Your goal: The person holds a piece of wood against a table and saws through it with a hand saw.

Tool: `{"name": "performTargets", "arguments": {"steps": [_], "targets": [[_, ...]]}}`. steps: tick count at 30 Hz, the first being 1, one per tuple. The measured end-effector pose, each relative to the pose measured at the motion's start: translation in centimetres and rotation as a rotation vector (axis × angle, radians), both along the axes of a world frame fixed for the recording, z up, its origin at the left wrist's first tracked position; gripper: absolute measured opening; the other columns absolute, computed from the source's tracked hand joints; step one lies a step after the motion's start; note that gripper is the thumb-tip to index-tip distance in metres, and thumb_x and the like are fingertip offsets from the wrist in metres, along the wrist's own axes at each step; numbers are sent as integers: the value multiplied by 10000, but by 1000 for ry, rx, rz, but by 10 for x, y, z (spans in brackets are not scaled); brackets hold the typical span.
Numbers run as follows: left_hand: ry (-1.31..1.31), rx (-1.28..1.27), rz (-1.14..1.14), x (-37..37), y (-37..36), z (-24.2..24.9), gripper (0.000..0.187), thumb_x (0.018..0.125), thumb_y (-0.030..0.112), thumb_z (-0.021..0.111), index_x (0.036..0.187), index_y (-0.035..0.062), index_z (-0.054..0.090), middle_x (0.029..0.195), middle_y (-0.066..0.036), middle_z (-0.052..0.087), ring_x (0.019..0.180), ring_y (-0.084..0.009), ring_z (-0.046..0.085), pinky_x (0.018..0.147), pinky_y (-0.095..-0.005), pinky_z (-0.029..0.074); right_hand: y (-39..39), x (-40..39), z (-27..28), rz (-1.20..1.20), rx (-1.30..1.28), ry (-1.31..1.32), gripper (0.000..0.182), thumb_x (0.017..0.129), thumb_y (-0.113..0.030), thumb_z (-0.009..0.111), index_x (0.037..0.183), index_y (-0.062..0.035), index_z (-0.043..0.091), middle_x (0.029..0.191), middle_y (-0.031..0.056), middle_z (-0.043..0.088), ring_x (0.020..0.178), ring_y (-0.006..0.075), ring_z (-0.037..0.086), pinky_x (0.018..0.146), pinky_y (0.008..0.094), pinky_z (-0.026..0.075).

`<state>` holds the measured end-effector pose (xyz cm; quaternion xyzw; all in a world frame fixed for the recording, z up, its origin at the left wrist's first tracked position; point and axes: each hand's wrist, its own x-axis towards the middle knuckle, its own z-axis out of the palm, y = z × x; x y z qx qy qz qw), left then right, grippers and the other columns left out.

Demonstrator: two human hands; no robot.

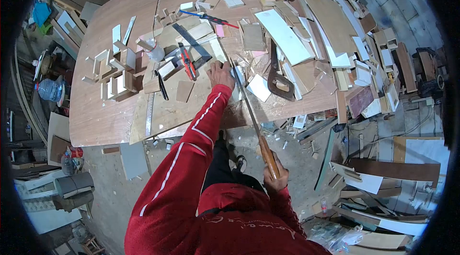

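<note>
1. The saw (255, 121) slants from the right hand (276, 176) toward eleven o'clock, its blade just beside the left hand (220, 74), at three o'clock.
2. The right hand grips the saw's wooden handle.
3. The left arm stretches toward one o'clock, fingers bent at a pale strip (218, 51) on the desk (100, 117); whether they grip, I cannot tell.

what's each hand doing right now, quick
Left hand: fingers lowered at the light wood strip; can't tell if gripping.
Right hand: closed, holding the saw by its wooden handle.
</note>
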<state>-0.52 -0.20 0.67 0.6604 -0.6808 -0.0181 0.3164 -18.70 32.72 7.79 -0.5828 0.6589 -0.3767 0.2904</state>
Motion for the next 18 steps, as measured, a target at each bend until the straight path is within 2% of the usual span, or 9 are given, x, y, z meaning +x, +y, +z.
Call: {"name": "performTargets", "arguments": {"steps": [3, 7, 9, 10, 12, 15, 18], "targets": [[5, -1, -2, 3, 0, -2, 211, 651, 35, 617, 853, 96, 611, 944, -115, 537, 992, -304, 474, 820, -445, 356, 7, -2, -13, -33, -145, 59, 591, 778, -79, 624, 1353, -77, 489, 763, 131, 625, 520, 166, 593, 524, 288, 488], [-30, 43, -10, 2, 1, 3, 223, 645, 34, 623, 859, 97, 616, 955, -116, 542, 996, -306, 476, 827, -449, 357, -20, 6, 0, -40, 18, 14, 590, 776, -81, 625, 1350, -63, 487, 782, 139, 634, 514, 161, 584, 523, 287, 489], [-31, 47, -4, 2, 2, 5, 228, 643, 36, 623, 862, 97, 614, 957, -119, 542, 996, -307, 476, 825, -450, 357, -26, 7, 6, -41, 118, -37, 501, 785, -10, 552, 1285, -17, 529, 941, 186, 674, 764, 180, 683, 653, 287, 515], [-29, 57, 7, 1, 2, 5, 232, 640, 37, 624, 865, 97, 612, 960, -122, 541, 995, -309, 476, 823, -452, 358, -19, 4, 4, -42, 116, -36, 501, 785, -10, 552, 1285, -17, 529, 941, 186, 674, 764, 180, 683, 653, 287, 515], [-20, 89, 1, 0, 3, 4, 252, 638, 35, 629, 884, 89, 621, 977, -123, 542, 1015, -307, 472, 851, -445, 353, 4, -4, 1, -21, 57, -143, 586, 777, -79, 618, 1347, -56, 486, 796, 140, 656, 530, 160, 591, 540, 286, 497], [-29, 100, -6, 2, 2, 4, 273, 635, 31, 633, 904, 83, 631, 991, -123, 543, 1032, -305, 468, 877, -437, 346, 2, -3, -7, -37, -18, -12, 594, 772, -81, 627, 1349, -61, 487, 807, 143, 657, 549, 163, 607, 553, 286, 505], [-40, 92, 5, 2, 1, 6, 276, 633, 30, 637, 903, 86, 632, 988, -123, 542, 1030, -306, 467, 875, -435, 344, -21, 4, -12, -55, 31, -38, 599, 766, -73, 633, 1348, -67, 493, 869, 151, 661, 580, 159, 622, 563, 285, 511]]}}
